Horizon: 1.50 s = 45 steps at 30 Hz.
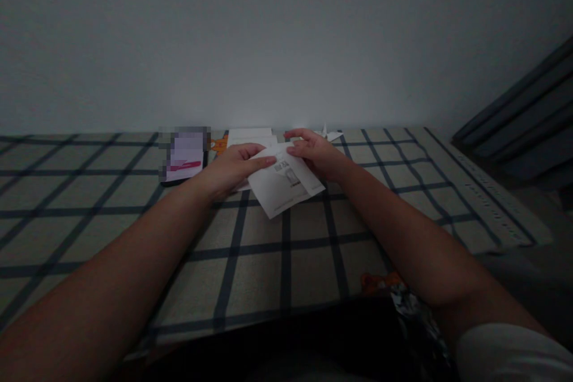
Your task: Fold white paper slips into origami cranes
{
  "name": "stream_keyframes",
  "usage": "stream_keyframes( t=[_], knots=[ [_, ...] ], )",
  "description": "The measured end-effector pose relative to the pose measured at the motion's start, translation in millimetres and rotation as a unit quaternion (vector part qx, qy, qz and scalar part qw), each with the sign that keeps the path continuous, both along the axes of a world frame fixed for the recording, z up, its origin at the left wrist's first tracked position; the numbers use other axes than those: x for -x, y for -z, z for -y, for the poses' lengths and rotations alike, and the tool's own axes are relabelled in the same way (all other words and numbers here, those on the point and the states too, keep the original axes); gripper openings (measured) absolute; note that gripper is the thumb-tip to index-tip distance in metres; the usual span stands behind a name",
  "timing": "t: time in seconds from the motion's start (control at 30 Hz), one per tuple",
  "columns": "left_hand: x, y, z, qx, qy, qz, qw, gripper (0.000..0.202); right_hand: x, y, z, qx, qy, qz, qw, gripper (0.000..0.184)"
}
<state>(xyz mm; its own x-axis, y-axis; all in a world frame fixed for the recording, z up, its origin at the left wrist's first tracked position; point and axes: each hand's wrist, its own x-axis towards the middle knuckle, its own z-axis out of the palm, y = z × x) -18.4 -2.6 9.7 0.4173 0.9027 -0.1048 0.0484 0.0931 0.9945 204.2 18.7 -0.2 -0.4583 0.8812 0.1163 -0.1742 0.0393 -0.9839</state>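
While both hands (233, 166) (320, 154) pinch the white paper (273, 188) | its print (291, 176): illegible | tablecloth (262, 274) lettering (492, 206): unreadable

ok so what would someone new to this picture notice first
Probably the printed white paper near the middle, held between the left hand and right hand above the checked cloth. Next, likely the partly pixelated device with a pink band, left of the hands, then the small folded white piece by the wall, just beyond the right hand.
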Motion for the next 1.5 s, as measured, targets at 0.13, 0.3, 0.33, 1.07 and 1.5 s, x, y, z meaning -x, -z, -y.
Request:
stream_keyframes(
  t=[0.13, 0.3, 0.33, 1.07, 1.5],
  knots=[
    [0, -0.2, 2, 0.041, 0.088, -0.010, 0.995, 0.027, 1, 1.5, 3, -0.026, -0.002, 0.084, 0.996, 0.040],
    [-1, 2.8, 2, 0.006, 0.065, -0.014, 0.998, 0.019, 3, 1.5, 2, -0.126, 0.070, 0.164, 0.976, 0.030],
    [-1, 2.4, 2, 0.002, 0.053, -0.011, 0.999, 0.020, 3, 1.0, 1, -0.159, 0.087, 0.186, 0.966, 0.030],
    [11, -5.6, -4, 0.032, 0.030, -0.042, 0.998, 0.025, -5, -1.6, -1, -0.082, 0.137, 0.172, 0.972, 0.030],
    [8, -0.4, -7, 0.081, -0.026, -0.024, 0.996, 0.007, 3, -4.7, 10, -0.118, 0.032, 0.222, 0.967, 0.036]
  ],
)
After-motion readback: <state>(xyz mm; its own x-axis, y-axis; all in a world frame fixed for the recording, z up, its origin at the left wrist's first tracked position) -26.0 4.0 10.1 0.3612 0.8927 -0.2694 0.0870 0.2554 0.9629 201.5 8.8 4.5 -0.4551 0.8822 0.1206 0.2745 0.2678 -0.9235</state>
